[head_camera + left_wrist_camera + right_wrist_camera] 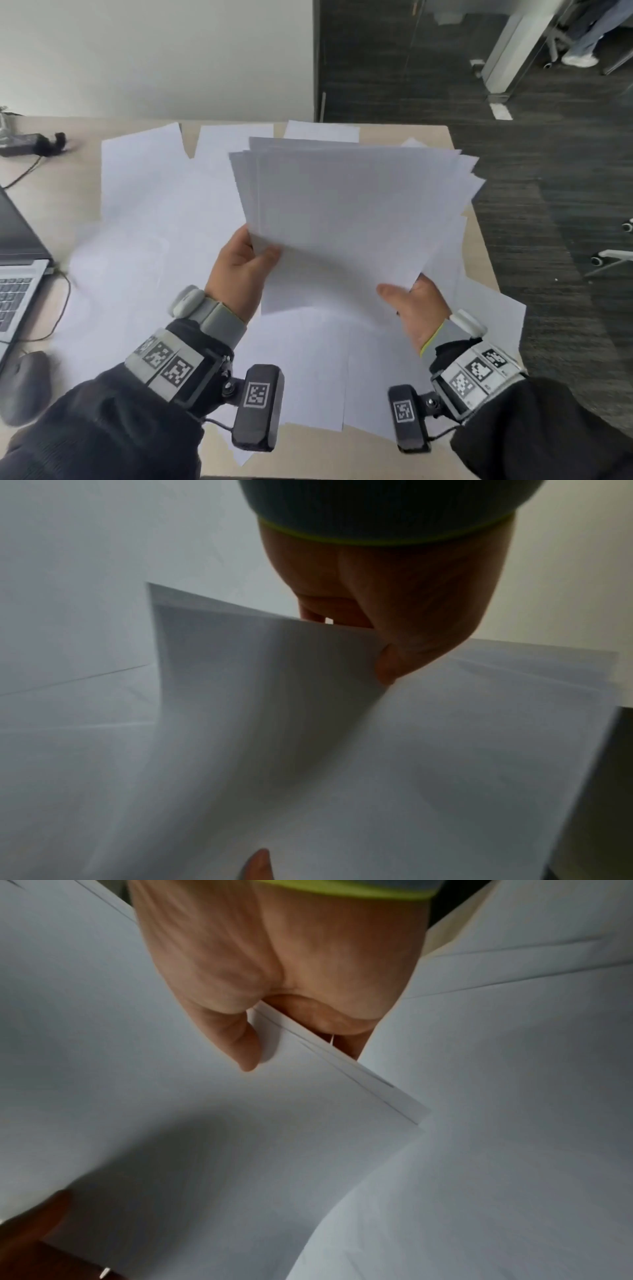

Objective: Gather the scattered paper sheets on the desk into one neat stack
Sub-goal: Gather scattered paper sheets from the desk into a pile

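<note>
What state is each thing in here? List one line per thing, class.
Held sheets: lifted, fanned, edges uneven.
Left hand: grips the sheets' near left corner.
Right hand: pinches the sheets' near right edge.
Loose sheets: flat, scattered, overlapping on the desk.
Laptop: open.

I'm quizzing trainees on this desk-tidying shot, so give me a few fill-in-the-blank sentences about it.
1. The bundle of sheets is held by ____ hands.
2. The left hand holds the bundle at its near-____ corner.
3. At the desk's left edge sits an open ____.
4. The bundle's far edges are fanned, not ____.

Missing words: both; left; laptop; aligned
</note>
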Demonstrator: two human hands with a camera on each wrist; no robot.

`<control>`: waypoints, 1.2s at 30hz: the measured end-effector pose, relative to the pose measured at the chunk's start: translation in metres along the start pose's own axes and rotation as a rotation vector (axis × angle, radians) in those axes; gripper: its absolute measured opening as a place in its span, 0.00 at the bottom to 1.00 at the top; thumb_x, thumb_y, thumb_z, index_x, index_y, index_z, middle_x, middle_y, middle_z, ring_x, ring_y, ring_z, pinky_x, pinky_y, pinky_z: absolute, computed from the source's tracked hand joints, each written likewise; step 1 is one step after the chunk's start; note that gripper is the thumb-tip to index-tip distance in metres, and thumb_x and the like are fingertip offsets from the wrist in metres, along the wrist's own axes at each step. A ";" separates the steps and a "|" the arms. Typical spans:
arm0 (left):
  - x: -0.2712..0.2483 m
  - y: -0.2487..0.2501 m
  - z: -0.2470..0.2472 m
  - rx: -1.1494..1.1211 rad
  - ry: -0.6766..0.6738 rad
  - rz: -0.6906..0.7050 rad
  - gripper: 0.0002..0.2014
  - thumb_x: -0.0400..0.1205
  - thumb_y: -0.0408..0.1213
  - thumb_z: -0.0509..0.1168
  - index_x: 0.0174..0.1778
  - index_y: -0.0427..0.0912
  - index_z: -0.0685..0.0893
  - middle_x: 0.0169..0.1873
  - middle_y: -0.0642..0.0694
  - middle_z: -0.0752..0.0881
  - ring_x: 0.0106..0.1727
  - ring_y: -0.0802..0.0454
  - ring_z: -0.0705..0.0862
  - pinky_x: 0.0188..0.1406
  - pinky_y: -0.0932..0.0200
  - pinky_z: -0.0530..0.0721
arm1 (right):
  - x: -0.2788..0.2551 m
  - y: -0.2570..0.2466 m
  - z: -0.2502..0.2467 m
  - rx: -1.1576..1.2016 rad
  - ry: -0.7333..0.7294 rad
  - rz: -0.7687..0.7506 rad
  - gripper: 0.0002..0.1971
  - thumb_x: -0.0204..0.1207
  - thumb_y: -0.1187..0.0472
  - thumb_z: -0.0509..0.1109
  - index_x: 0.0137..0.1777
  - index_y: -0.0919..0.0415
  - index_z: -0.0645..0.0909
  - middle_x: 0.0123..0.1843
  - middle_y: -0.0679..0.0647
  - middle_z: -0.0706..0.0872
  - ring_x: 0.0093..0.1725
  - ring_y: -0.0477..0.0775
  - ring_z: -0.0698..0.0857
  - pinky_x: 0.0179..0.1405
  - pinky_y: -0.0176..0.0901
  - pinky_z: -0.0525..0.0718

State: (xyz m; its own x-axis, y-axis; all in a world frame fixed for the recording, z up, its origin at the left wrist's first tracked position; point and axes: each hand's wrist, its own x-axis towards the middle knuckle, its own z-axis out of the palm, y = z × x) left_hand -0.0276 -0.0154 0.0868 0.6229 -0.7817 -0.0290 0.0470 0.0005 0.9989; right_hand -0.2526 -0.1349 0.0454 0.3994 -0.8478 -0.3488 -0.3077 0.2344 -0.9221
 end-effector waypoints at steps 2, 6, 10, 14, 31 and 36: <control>-0.001 0.009 -0.014 -0.042 -0.006 0.063 0.14 0.76 0.31 0.68 0.52 0.54 0.88 0.49 0.56 0.93 0.55 0.55 0.89 0.55 0.61 0.85 | 0.002 -0.017 0.010 -0.013 0.007 -0.037 0.25 0.76 0.68 0.73 0.19 0.49 0.76 0.15 0.37 0.73 0.18 0.37 0.72 0.28 0.37 0.70; -0.002 -0.007 -0.031 -0.024 -0.028 -0.003 0.21 0.69 0.37 0.74 0.60 0.51 0.86 0.57 0.50 0.92 0.63 0.47 0.88 0.62 0.50 0.84 | 0.011 -0.013 0.022 -0.019 -0.054 -0.044 0.12 0.70 0.59 0.78 0.27 0.52 0.84 0.25 0.40 0.81 0.28 0.44 0.79 0.38 0.39 0.78; -0.011 -0.034 -0.037 0.009 -0.037 -0.137 0.23 0.66 0.37 0.76 0.58 0.51 0.88 0.57 0.48 0.92 0.61 0.44 0.89 0.67 0.39 0.83 | 0.012 0.001 0.032 -0.063 -0.066 0.041 0.09 0.71 0.61 0.80 0.32 0.61 0.85 0.28 0.45 0.85 0.34 0.52 0.82 0.44 0.43 0.79; -0.019 -0.052 -0.039 0.090 -0.044 -0.271 0.16 0.71 0.37 0.72 0.55 0.53 0.89 0.53 0.53 0.93 0.58 0.50 0.90 0.68 0.44 0.84 | 0.007 0.005 0.040 -0.111 -0.042 0.107 0.09 0.74 0.62 0.77 0.33 0.59 0.83 0.31 0.51 0.86 0.37 0.56 0.84 0.46 0.45 0.80; -0.048 -0.105 -0.075 -0.048 -0.064 -0.825 0.24 0.68 0.43 0.74 0.61 0.44 0.87 0.51 0.41 0.93 0.53 0.36 0.92 0.54 0.37 0.90 | 0.013 0.031 0.067 -0.255 -0.175 0.096 0.06 0.79 0.60 0.71 0.45 0.45 0.84 0.45 0.39 0.91 0.51 0.48 0.89 0.57 0.45 0.84; -0.039 -0.119 -0.100 0.136 0.149 -0.719 0.06 0.81 0.32 0.74 0.52 0.41 0.88 0.44 0.38 0.93 0.47 0.33 0.91 0.53 0.31 0.90 | 0.021 0.045 0.057 -0.605 -0.105 0.003 0.11 0.78 0.42 0.67 0.54 0.45 0.82 0.55 0.41 0.85 0.58 0.48 0.83 0.61 0.47 0.80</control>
State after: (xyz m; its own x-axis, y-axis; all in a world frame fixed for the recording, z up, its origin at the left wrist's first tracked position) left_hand 0.0206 0.0773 -0.0349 0.5744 -0.4674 -0.6721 0.3921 -0.5636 0.7271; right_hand -0.2085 -0.1151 -0.0126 0.4715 -0.7890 -0.3938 -0.7323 -0.1015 -0.6734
